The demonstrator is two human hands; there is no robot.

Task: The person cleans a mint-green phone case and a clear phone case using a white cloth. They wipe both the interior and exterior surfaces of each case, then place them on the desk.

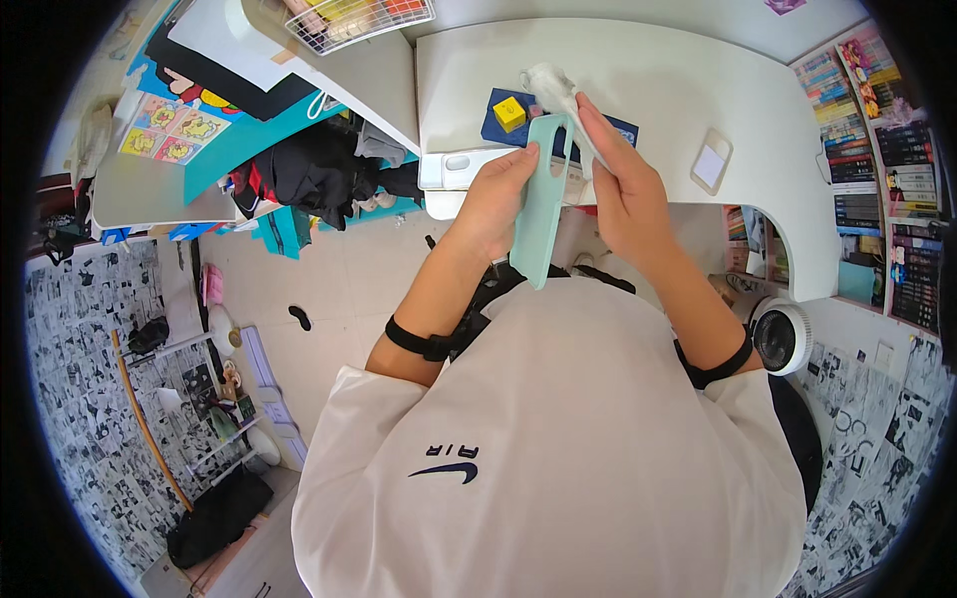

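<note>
My left hand (497, 198) grips a mint-green phone case (538, 217) by its long side, the case tilted on edge above the front of the white desk (658, 82). Close at its right, my right hand (624, 179) has its fingers extended against a crumpled white cloth or tissue (552, 86), which reaches up past the fingertips. Behind the case lies a dark blue flat item (497, 134) with a small yellow box (510, 114) on it. A white phone case or box (457, 164) lies left of my hands. Farther right on the desk is a pale-rimmed phone case (711, 163).
A white partition (359, 90) borders the desk's left side, with a wire basket (359, 26) at its top. Dark clothes (306, 172) are heaped beyond it. Bookshelves (860, 179) stand at the right, and a round fan (781, 338) is near my right elbow.
</note>
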